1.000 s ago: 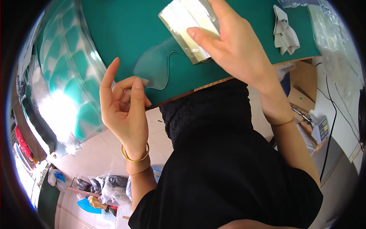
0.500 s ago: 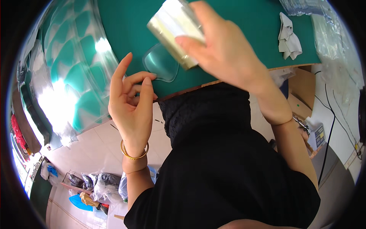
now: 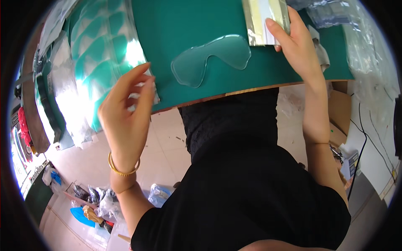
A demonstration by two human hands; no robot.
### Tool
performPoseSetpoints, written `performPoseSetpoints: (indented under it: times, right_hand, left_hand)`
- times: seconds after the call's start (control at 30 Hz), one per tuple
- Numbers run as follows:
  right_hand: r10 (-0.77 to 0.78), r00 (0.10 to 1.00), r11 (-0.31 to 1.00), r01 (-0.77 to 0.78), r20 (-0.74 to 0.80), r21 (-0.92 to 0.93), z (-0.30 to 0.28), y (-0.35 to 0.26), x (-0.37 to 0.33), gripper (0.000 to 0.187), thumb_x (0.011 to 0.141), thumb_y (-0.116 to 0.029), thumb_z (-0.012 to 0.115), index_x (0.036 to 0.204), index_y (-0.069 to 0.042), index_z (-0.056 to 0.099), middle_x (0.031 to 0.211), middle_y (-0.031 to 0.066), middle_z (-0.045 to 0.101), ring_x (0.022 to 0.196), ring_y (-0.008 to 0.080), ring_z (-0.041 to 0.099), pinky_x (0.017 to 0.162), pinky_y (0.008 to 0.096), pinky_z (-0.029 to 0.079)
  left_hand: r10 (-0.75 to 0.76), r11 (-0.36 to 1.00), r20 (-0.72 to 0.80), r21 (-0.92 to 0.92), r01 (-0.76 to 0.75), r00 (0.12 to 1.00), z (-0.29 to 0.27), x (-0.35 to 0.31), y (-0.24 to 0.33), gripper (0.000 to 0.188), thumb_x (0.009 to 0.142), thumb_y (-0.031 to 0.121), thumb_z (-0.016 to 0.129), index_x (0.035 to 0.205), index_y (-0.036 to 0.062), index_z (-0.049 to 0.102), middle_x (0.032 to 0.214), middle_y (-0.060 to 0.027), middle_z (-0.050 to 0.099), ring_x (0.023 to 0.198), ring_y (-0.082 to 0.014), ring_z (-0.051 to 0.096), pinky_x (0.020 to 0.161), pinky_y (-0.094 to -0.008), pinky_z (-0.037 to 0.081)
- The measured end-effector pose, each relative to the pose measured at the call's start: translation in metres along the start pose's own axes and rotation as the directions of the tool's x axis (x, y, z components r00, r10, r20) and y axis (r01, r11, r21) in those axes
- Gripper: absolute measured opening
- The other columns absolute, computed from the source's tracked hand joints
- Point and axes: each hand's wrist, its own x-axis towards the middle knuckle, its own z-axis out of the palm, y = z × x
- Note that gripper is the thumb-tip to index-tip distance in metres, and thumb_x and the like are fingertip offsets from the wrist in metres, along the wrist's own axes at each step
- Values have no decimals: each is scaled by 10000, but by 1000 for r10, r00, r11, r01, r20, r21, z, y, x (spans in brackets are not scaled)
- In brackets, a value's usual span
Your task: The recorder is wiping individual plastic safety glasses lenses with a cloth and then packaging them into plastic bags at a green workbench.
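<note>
On the green table top (image 3: 167, 25) lies a clear goggle lens (image 3: 215, 48), flat, with its nose notch toward me. My right hand (image 3: 299, 52) grips a rectangular pale yellow and white block (image 3: 259, 25) with a shiny, film-like surface, thumb on top. It is to the right of the lens and apart from it. Left of the lens, my left hand (image 3: 127, 104) is over the table's front edge, beside a clear plastic sheet. Its fingers are loosely bent and apart, with nothing seen in them.
Clear plastic sheets with rounded pockets (image 3: 98, 50) cover the table's left side. A pale cloth (image 3: 321, 54) lies behind my right hand, partly hidden. Clear plastic wrap (image 3: 364, 50) hangs at the right edge. Cables (image 3: 363, 129) run down at the right; bagged items (image 3: 111, 205) are on the lower left.
My right hand has carried the block off the lens to the right, so the whole lens now shows. My left hand has moved left, away from the lens.
</note>
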Motion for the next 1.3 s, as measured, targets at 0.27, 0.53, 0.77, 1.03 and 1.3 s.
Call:
performPoseSetpoints:
  times: [0.27,0.53,0.77,1.03,1.3]
  right_hand:
    - [-11,951,904,-123,-310,-410,-72,-78,-34,340,933,-299,668,1083,5,701,646,0,610,569,87,537,548,268,434]
    - [-426,881,493,418,208,-763,-182,-86,52,388,846,-182,692,1147,55,628,759,158,647,634,235,614,620,347,493]
    - [-394,919,568,244,0,-786,-159,-121,40,215,738,-52,747,924,48,705,731,147,643,662,216,619,603,336,481]
    - [-463,758,604,649,460,-462,8,-66,-11,120,819,-75,614,906,8,616,873,136,553,915,305,596,725,412,523]
    - [-530,838,598,265,-125,-757,-25,-13,-20,294,853,-147,710,1137,-85,662,1040,118,636,919,267,628,800,338,508]
  left_hand:
    - [407,809,393,265,-526,824,55,63,13,330,722,94,743,992,-38,607,941,-161,593,883,-342,586,795,-416,503]
    - [514,755,331,264,-600,792,41,124,35,263,708,110,688,911,-45,624,855,-195,629,811,-371,616,737,-432,501]
    - [509,687,278,438,-579,815,23,234,42,344,743,172,677,1002,-52,645,1013,-211,668,936,-354,642,818,-425,509]
    - [630,737,34,289,-611,776,21,156,47,351,852,139,692,1175,17,627,1079,-132,654,908,-254,641,781,-344,517]
    - [386,896,136,181,-406,913,21,36,3,491,765,27,776,1231,33,622,1050,-107,653,861,-205,626,722,-310,523]
